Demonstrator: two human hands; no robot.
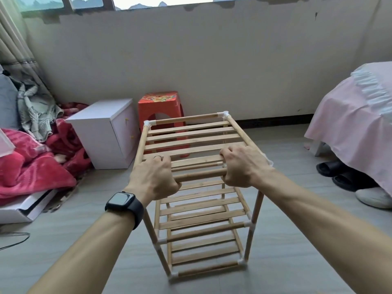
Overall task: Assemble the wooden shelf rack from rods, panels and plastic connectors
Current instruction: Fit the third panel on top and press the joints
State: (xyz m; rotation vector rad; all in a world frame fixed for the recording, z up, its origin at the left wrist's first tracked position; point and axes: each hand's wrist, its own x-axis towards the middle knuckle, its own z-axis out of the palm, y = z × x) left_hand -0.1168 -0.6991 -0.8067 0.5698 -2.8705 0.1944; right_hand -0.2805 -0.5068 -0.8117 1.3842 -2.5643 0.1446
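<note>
Your left hand [156,179] and right hand [241,166] both wrap their fingers round the near top rod [199,174], covering its ends. The rack [203,231] stands upright on the floor [297,251], long axis vertical, with its top panel [191,136] stretching away toward the orange stool [161,105].

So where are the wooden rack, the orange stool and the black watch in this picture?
wooden rack [199,174], head view, on its top front rod.
orange stool [158,98], head view, on its patterned top.
black watch [121,201], head view, on its dark screen.
</note>
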